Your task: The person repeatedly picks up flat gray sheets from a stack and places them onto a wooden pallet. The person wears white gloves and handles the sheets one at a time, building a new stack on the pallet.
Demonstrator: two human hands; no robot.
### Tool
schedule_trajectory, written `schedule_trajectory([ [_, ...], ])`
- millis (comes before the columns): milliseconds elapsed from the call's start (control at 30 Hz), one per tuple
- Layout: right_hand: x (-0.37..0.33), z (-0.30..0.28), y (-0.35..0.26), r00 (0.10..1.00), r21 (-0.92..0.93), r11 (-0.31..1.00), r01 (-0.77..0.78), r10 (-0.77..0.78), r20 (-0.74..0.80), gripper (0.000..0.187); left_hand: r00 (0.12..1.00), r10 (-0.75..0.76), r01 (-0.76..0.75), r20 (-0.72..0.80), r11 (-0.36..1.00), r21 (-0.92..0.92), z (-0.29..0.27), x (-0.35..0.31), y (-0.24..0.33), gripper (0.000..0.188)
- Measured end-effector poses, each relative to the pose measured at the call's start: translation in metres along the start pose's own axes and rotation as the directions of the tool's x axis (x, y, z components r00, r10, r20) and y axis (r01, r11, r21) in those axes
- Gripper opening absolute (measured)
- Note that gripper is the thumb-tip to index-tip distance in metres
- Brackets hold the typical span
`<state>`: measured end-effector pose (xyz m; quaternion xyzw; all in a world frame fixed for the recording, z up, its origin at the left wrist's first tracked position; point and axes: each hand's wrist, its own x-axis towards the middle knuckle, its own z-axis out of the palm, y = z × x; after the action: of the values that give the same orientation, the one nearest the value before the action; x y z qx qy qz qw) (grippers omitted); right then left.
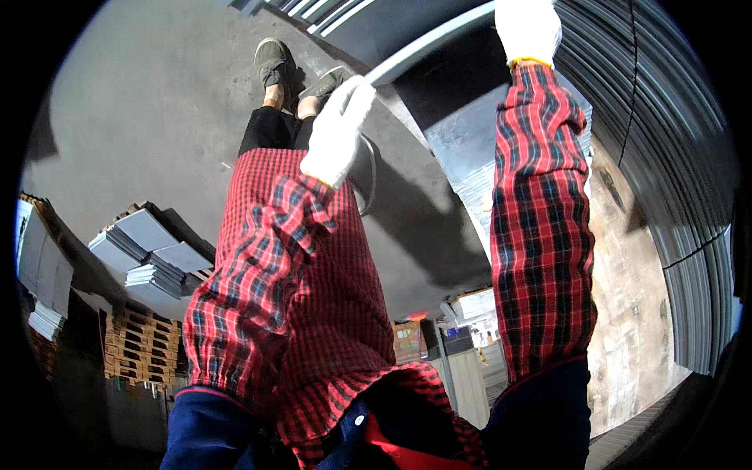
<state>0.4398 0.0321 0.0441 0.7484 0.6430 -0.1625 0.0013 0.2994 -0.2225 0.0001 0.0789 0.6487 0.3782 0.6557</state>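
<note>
A grey panel [439,35] with a pale edge spans the gap between my hands at the top of the view; fisheye bending makes the edge look curved. My left hand [341,129], in a white knit glove, is closed at the panel's near left corner. A thin pale loop [371,176] hangs beside that hand. At the other end of the edge is my right hand [529,31], also white-gloved and closed on the panel, its fingertips hidden by the frame's upper edge. Red plaid sleeve covers and a checked apron cover my arms and front.
On my right rises a tall bundled stack of grey sheets [666,102], crossed by dark straps. A lower pile of sheets [468,145] lies under my right forearm, near a pale board [627,337]. Stacked white panels [145,243] and wooden pallets [141,345] stand left on the concrete floor [157,117].
</note>
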Motion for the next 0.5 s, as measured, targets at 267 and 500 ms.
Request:
schedule_trajectory([
  [267,0.012,0.032,-0.011,0.993,-0.047,0.994,0.102,-0.104,-0.047,0.089,0.879,0.437,-0.467,0.192,0.704,0.535,-0.042,0.029,-0.02,0.041],
  [500,0.011,0.031,0.007,0.983,0.372,0.921,0.118,-0.161,0.087,0.075,0.896,0.348,-0.42,0.276,0.466,0.779,-0.051,0.02,0.039,0.035],
])
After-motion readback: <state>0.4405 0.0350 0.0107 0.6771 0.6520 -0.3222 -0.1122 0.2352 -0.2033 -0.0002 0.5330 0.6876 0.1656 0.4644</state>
